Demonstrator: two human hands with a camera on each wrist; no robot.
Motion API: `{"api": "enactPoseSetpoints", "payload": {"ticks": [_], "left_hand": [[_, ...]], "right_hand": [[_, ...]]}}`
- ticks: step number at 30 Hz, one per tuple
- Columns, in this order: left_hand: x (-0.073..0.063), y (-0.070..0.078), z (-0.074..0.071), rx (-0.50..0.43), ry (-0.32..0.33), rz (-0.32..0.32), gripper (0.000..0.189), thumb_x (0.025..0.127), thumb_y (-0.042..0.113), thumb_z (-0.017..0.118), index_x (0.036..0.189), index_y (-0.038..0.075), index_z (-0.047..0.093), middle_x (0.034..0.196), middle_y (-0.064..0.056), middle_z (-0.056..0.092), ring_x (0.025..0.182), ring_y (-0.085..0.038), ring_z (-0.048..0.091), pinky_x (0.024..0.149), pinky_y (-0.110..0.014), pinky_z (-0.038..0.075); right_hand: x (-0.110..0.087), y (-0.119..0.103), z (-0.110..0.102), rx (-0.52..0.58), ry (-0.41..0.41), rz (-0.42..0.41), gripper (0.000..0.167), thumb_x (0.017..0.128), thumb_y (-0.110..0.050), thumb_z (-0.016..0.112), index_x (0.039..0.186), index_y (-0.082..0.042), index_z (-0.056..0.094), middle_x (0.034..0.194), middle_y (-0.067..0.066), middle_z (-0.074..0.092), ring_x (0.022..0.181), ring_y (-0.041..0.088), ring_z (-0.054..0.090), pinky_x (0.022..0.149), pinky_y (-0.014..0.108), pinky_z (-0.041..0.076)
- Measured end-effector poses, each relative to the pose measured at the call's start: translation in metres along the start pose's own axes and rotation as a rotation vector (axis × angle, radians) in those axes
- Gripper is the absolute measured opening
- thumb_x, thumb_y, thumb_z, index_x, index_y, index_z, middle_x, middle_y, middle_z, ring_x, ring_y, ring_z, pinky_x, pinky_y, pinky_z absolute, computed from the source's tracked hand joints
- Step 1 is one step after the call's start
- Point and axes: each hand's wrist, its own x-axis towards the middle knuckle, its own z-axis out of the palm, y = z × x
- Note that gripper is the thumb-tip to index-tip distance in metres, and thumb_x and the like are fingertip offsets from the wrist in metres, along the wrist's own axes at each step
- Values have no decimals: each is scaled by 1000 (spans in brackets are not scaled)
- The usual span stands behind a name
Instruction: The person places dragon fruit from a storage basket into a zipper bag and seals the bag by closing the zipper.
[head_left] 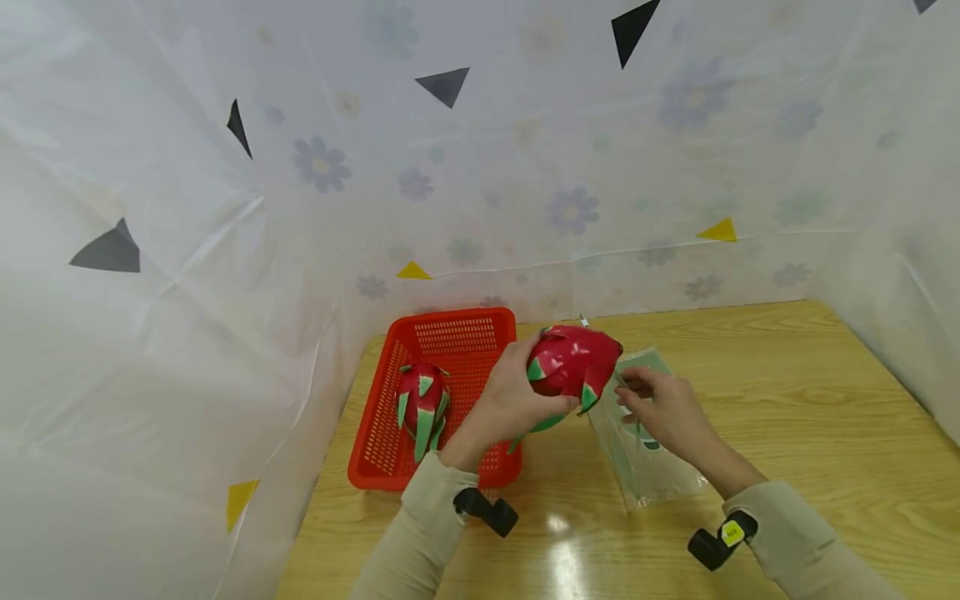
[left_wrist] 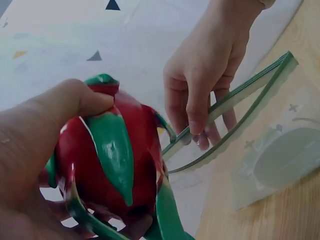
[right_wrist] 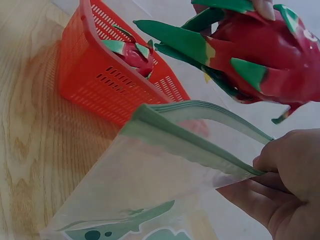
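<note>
My left hand (head_left: 517,392) grips a red dragon fruit (head_left: 577,360) with green leaf tips, raised above the table. The left wrist view shows the thumb pressing on the dragon fruit (left_wrist: 112,150) and the other fingers beneath. My right hand (head_left: 663,412) pinches the rim of a clear zip bag (head_left: 667,483) with a green top edge. In the right wrist view the mouth of the zip bag (right_wrist: 165,150) gapes, and the held dragon fruit (right_wrist: 280,55) hangs just above it, outside the bag. A second dragon fruit (head_left: 422,404) lies in the red basket (head_left: 360,450).
The basket stands on the left part of the wooden table (head_left: 810,392). A white sheet (head_left: 480,208) with printed flowers and stuck-on triangles encloses the back and sides. Wrist cameras (head_left: 486,510) sit on both forearms.
</note>
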Motion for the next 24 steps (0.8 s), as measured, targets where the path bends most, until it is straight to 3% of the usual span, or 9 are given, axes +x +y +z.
{"api": "enactPoseSetpoints", "payload": {"ticks": [5, 10, 16, 24], "left_hand": [[0, 3, 7, 53, -90, 27, 94, 75, 38, 82, 153, 26, 32, 145, 0, 43, 124, -23, 49, 87, -38, 57], [-1, 3, 12, 163, -125, 32, 91, 76, 38, 82, 152, 25, 35, 146, -3, 40, 125, -25, 45, 84, -38, 58], [-4, 1, 14, 352, -116, 74, 89, 74, 42, 83, 149, 24, 39, 141, -7, 45, 121, -25, 46, 80, -32, 57], [-4, 0, 24, 595, -63, 60, 92, 71, 53, 80, 149, 23, 40, 140, -6, 45, 119, -26, 46, 76, -39, 58]], "right_hand": [[0, 0, -5, 14, -4, -11, 25, 97, -2, 58, 120, 7, 60, 104, 25, 70, 83, 29, 73, 59, 23, 59], [-1, 0, -9, 12, -15, 4, 27, 98, -1, 56, 123, 6, 60, 109, 26, 69, 84, 27, 73, 60, 23, 59], [0, -1, -9, 41, -15, 1, 25, 98, -2, 56, 121, 7, 61, 111, 27, 69, 88, 29, 73, 61, 23, 59], [-2, -8, -7, 20, -2, 3, 25, 98, -1, 55, 121, 5, 61, 106, 23, 71, 87, 27, 73, 62, 24, 60]]}}
